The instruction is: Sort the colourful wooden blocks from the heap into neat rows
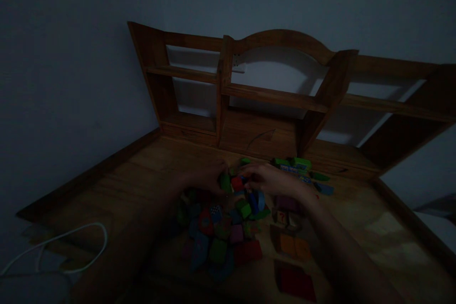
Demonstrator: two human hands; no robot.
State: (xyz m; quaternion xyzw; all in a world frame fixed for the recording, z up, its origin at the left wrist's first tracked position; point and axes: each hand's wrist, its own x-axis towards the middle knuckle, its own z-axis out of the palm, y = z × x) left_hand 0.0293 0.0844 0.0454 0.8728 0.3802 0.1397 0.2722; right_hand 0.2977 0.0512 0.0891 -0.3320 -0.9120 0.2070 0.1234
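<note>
On a dim wooden desk (117, 185) below empty shelves (270, 95), both hands' grip on blocks (228, 228) can't be told.

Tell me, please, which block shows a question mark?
The small tan cube just right of the pile, below the right hand; no other block shows that mark.

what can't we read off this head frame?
- Grip of the left hand and right hand: dim light and blur hide the fingers, so held or only touched is unclear.
- Blocks: prints too dark and small to read.
- Cable: cut off by the left edge.
- Red block: front corner fades into dark.
</note>
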